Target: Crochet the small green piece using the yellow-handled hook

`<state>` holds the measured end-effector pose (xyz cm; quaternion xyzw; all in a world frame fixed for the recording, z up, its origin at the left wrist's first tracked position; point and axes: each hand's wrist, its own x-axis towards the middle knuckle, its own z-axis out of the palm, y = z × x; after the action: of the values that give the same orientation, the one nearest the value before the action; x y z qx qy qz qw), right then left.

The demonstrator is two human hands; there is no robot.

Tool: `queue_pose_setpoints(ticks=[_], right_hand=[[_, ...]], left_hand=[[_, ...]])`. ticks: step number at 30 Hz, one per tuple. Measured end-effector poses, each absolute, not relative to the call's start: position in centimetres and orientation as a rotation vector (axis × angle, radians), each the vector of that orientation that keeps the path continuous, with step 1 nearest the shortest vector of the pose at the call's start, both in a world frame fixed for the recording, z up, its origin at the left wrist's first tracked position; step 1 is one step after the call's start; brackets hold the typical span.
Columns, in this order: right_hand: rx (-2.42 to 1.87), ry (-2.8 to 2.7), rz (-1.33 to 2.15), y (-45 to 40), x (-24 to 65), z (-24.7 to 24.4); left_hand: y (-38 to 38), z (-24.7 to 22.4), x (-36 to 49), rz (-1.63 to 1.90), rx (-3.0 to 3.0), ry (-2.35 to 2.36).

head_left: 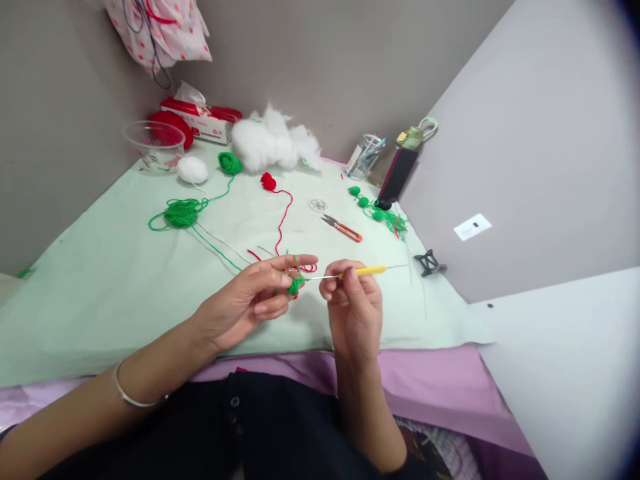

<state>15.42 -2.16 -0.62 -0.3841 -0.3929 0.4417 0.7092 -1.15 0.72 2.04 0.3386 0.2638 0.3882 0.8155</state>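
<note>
Between the thumb and fingers of my left hand [253, 290] is a small green crochet piece [296, 286], with green yarn looped over the raised index finger. My right hand [356, 303] grips a yellow-handled crochet hook [369, 271]. Its thin metal shaft reaches left, and the tip meets the edge of the green piece. Red yarn [285, 213] runs from a small red ball [269, 181] down behind my left hand. A loose green yarn bundle [181, 213] lies to the left, a strand leading toward that hand.
Orange-handled thread snips [343, 228] lie beyond my hands, near a small clear dish [318, 205]. White stuffing [275, 141], a tissue box [210, 125] and a clear tub [155, 143] stand at the back. Small green balls [364, 202], a pen cup [365, 159] and a bottle [400, 167] are right.
</note>
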Motion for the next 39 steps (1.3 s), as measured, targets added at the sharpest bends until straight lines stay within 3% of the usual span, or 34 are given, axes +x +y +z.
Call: queue_pose_setpoints(ticks=[4, 9, 18, 29, 39], right_hand=[[-0.807, -0.928, 1.032, -2.3, 15.2, -0.9], [-0.878, -1.119, 0.817, -3.0, 14.9, -1.2], [-0.769, -0.935, 0.996, -2.8, 15.3, -0.6], [-0.901, -1.383, 0.412, -4.5, 15.1, -0.5], [-0.866, -1.490, 0.285, -4.2, 15.2, -1.0]], left_hand=[[0.3, 1.9, -1.0, 0.875, 0.798, 0.626], [-0.3, 1.7, -0.5, 0.936, 0.955, 0.665], [-0.1, 1.5, -0.9, 0.922, 0.970, 0.663], [0.1, 0.8, -1.2, 0.962, 1.075, 0.722], [0.2, 0.8, -1.1, 0.971, 1.072, 0.729]])
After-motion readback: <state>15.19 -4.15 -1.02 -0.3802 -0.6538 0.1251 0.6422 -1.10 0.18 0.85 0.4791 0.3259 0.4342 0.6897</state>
